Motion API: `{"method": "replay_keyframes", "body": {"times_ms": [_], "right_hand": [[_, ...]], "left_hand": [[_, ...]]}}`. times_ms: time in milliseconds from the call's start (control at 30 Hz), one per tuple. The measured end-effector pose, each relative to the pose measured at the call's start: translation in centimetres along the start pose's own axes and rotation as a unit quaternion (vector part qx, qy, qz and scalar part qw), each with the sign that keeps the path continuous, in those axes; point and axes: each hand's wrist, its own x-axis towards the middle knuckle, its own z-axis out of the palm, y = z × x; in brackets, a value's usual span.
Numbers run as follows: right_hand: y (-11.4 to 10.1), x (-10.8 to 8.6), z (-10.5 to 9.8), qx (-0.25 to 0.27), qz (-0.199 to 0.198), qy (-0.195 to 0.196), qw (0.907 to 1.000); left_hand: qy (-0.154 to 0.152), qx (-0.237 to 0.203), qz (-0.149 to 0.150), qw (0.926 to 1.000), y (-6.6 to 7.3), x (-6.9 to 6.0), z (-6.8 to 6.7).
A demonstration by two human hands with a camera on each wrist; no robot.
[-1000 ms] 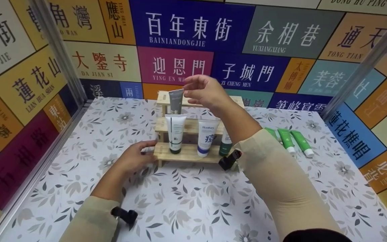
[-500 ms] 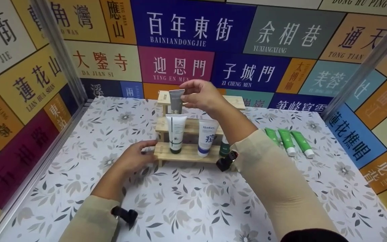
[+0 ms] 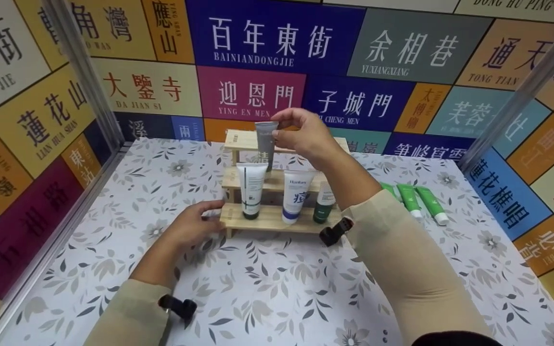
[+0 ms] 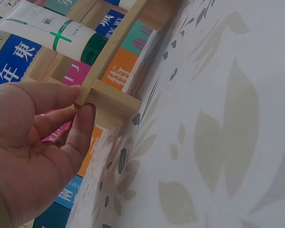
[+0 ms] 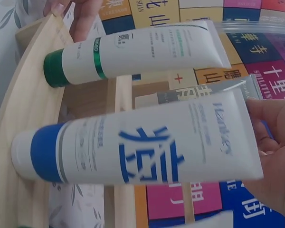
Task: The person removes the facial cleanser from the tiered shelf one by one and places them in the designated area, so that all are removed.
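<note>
A three-step wooden display stand (image 3: 270, 214) is on the table. My left hand (image 3: 195, 224) pinches the left end of its bottom step between thumb and fingers, as the left wrist view (image 4: 42, 137) shows. Above, my right hand (image 3: 308, 135) holds a grey squeeze tube (image 3: 264, 144) near its flat crimped end, upright over the middle step. Its lower end is partly hidden behind a white tube with a dark green cap (image 3: 252, 190). On the bottom step also stand a white tube with a blue band (image 5: 142, 142) and a smaller white-and-green tube (image 3: 324, 204).
Several green tubes with white caps (image 3: 409, 202) lie on the table right of the stand, partly behind the right forearm. A patterned cloth (image 3: 258, 288) covers the table. Panels with printed characters (image 3: 267, 33) enclose the back and sides.
My right hand has come to the grey tube, taken hold of it and moved it right along the stand. The left hand stays at the stand's left end.
</note>
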Motion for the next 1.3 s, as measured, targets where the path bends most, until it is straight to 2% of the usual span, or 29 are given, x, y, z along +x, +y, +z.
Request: {"method": "replay_keyframes", "body": {"times_ms": [267, 533, 733, 1000, 1300], "right_hand": [[0.9, -1.6, -4.2, 0.027, -0.009, 0.04, 0.9988], [2.2, -3.7, -8.4, 0.053, -0.04, 0.066, 0.9956], [3.3, -4.8, -10.5, 0.047, -0.031, 0.102, 0.9933], [4.3, -6.8, -12.8, 0.03, -0.024, 0.134, 0.9902], [5.9, -10.1, -15.3, 0.065, -0.032, 0.178, 0.9814]], "left_hand": [[-0.001, 0.002, -0.001, 1.0, 0.0, 0.1, -0.2], [0.002, 0.012, -0.015, 0.9998, 0.0, 0.2, -0.3], [0.006, 0.001, 0.002, 1.0, -0.2, 0.1, -0.2], [0.009, 0.02, -0.029, 0.9993, 0.2, 0.1, 0.0], [0.004, 0.014, -0.019, 0.9997, 0.0, 0.1, -0.1]]}}
